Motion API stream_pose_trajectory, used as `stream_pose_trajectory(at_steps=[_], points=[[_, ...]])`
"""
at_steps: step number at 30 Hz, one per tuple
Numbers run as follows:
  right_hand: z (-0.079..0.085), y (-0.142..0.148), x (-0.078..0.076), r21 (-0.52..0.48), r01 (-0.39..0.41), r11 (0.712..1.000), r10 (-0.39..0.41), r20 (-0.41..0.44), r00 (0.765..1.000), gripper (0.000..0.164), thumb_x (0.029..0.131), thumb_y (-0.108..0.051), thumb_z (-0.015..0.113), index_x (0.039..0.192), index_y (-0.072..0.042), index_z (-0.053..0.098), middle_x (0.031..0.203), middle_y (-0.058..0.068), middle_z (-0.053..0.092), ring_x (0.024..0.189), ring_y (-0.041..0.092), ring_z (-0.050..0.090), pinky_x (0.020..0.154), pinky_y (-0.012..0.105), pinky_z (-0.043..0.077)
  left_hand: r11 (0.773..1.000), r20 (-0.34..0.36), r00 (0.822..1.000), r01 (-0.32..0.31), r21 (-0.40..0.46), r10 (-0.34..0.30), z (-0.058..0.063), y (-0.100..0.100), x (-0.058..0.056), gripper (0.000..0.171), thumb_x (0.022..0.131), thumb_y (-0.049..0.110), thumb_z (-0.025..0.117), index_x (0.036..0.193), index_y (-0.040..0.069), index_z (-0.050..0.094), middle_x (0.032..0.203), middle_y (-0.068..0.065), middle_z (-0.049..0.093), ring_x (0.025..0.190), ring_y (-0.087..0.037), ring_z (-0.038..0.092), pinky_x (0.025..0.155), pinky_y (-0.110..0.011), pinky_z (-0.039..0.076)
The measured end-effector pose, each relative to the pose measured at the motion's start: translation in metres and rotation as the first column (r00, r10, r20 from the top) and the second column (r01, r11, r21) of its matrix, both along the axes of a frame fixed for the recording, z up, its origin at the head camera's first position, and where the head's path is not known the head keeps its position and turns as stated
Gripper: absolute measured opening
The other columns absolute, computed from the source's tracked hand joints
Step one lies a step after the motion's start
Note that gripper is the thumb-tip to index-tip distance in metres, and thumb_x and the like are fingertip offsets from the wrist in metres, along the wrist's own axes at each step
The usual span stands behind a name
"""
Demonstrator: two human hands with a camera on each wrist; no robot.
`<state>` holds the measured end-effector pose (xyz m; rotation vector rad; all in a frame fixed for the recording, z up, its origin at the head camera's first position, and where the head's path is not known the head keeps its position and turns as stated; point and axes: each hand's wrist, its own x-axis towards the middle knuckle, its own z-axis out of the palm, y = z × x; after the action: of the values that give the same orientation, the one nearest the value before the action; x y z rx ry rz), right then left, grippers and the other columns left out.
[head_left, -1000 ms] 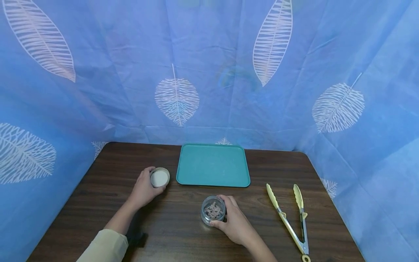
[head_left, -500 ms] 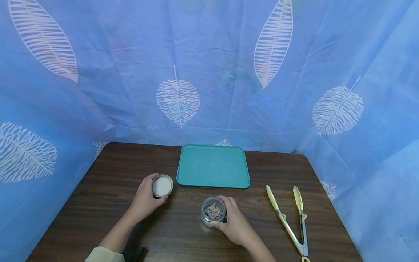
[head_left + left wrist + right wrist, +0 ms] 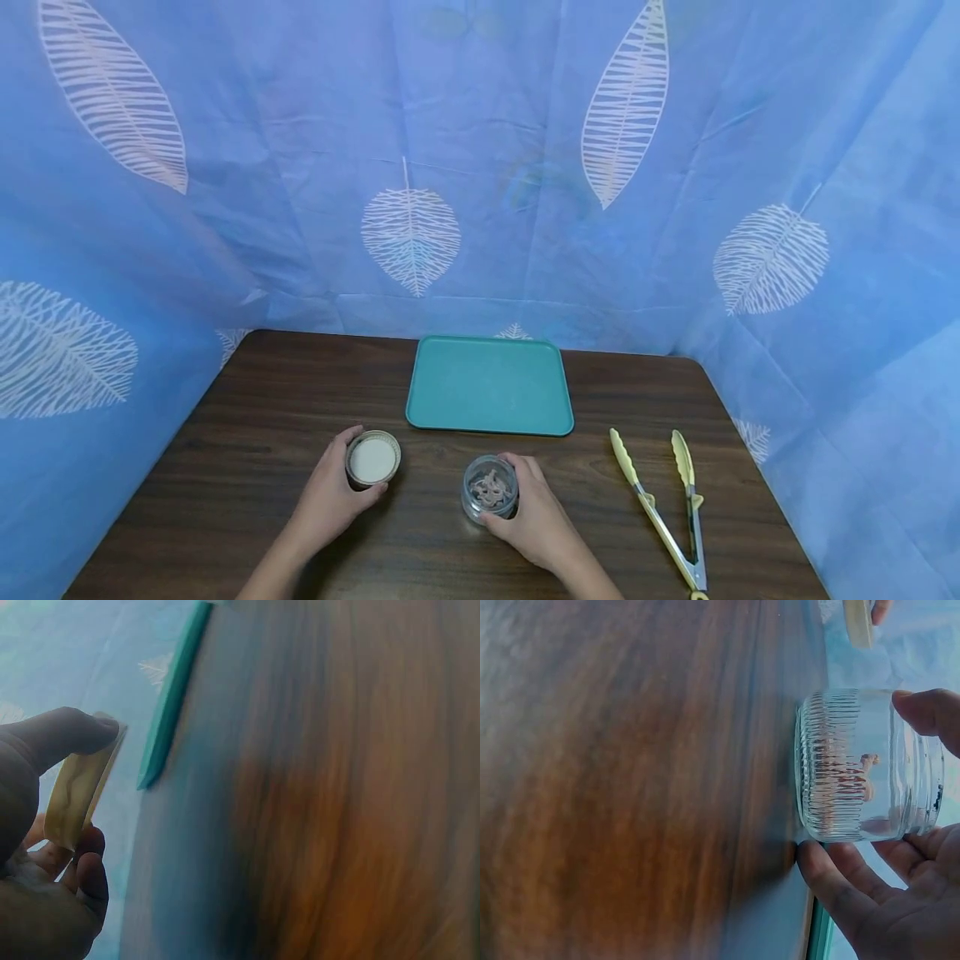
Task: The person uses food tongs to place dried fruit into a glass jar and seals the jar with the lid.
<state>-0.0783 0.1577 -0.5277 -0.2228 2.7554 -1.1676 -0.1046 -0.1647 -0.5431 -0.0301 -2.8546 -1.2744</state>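
Observation:
My left hand point(image 3: 328, 496) grips a round jar lid point(image 3: 373, 460) by its edge, thumb on one side and fingers on the other. Its white inner face points up in the head view, and its gold side band point(image 3: 79, 787) shows in the left wrist view. To the right, my right hand point(image 3: 536, 521) holds a clear glass jar point(image 3: 870, 769) round its side. The jar stands upright on the table, its mouth uncovered. Small pinkish-brown curled pieces point(image 3: 490, 487) lie inside; their kind is unclear. Lid and jar are apart, the lid held above the table.
A teal tray point(image 3: 490, 385) lies at the back of the dark wooden table point(image 3: 262, 408). Spread tongs point(image 3: 663, 528) with pale yellow tips lie to the right of the jar. A blue leaf-patterned cloth point(image 3: 300, 167) hangs behind and beside the table.
My left hand has drawn the lid back towards me and slightly right, beside the tray's near left corner and then below it. The right hand keeps its hold on the jar, almost unmoved.

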Motion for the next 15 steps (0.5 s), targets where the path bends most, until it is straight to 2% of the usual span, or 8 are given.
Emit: stream_pose_trajectory(at_steps=[4,9,15], points=[[-0.001,0.000,0.002,-0.026,-0.005,1.000,0.005,0.004,1.000,0.092,0.083,-0.036,0.096,0.157,-0.012,0.046,0.146,0.013,0.055,0.132,0.037,0.063,0.099,0.060,0.057,0.998,0.024,0.999,-0.043,0.045,0.042,0.001,0.009,0.011,0.097,0.083,0.019,0.096,0.160,0.004,0.038,0.158,-0.024,0.055,0.140,-0.044,0.059,0.109,-0.063,0.051],[-0.004,0.001,0.003,-0.029,-0.003,1.000,0.004,0.029,1.000,0.098,0.081,-0.037,0.098,0.160,-0.015,0.045,0.145,0.016,0.055,0.131,0.041,0.063,0.095,0.063,0.057,0.994,0.018,0.997,-0.078,0.072,0.077,0.006,0.018,0.024,0.095,0.079,0.022,0.099,0.155,0.006,0.044,0.150,-0.024,0.061,0.132,-0.041,0.063,0.103,-0.062,0.053],[-0.010,0.000,-0.002,-0.061,0.003,0.998,0.001,0.074,0.997,0.097,0.079,-0.034,0.100,0.159,-0.015,0.048,0.147,0.017,0.055,0.136,0.042,0.060,0.102,0.065,0.055,0.988,0.023,0.995,-0.100,0.121,0.098,0.002,0.022,0.036,0.090,0.081,0.019,0.098,0.151,0.003,0.044,0.158,-0.021,0.058,0.142,-0.042,0.059,0.112,-0.063,0.049]])
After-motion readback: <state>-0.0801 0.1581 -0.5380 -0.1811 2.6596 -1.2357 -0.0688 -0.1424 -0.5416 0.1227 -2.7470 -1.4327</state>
